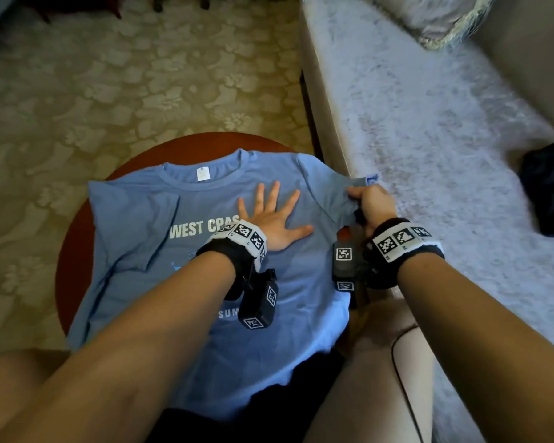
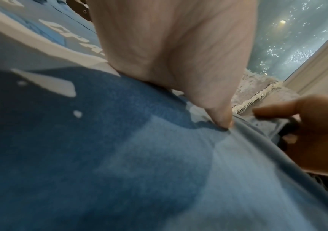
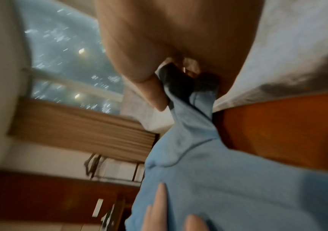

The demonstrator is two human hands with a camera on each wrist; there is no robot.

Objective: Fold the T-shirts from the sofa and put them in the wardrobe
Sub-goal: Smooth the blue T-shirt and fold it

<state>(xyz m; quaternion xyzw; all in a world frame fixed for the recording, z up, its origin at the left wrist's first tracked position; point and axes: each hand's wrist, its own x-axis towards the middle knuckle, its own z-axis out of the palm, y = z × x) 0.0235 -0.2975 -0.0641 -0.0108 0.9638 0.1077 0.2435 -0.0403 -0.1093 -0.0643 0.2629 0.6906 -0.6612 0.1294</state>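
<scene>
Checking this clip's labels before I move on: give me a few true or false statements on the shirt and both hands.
1. The blue T-shirt lies spread on a round red-brown table. True.
2. The left hand is clenched round the collar. False: it presses flat on the chest, fingers spread.
3. The right hand grips the sleeve nearest the sofa. True.
4. The shirt is already folded into a small square. False: only the far sleeve is folded in.
5. A dark garment lies on the sofa. True.
</scene>
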